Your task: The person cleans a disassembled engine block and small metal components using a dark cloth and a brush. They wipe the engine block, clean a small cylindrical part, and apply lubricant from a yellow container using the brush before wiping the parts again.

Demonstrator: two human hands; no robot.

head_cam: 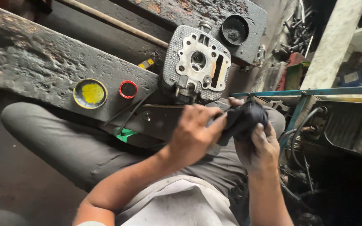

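Two hands rub something small with a dark rag, right over the lap.

The left hand [191,134] is curled with its fingers together, pinching a small part I cannot make out, pressed to the dark rag [244,119]. The right hand [258,146] is clamped around the rag from below, so the rag sits between both hands. The small part could slip from greasy fingers and drop past the knees. Just beyond the hands, a heavy grey engine head [197,63] leans on the edge of the rusty beam [34,62]; a bump could tip it down. Farther along the beam sit a yellow lid [90,93] and a red cap [128,89].
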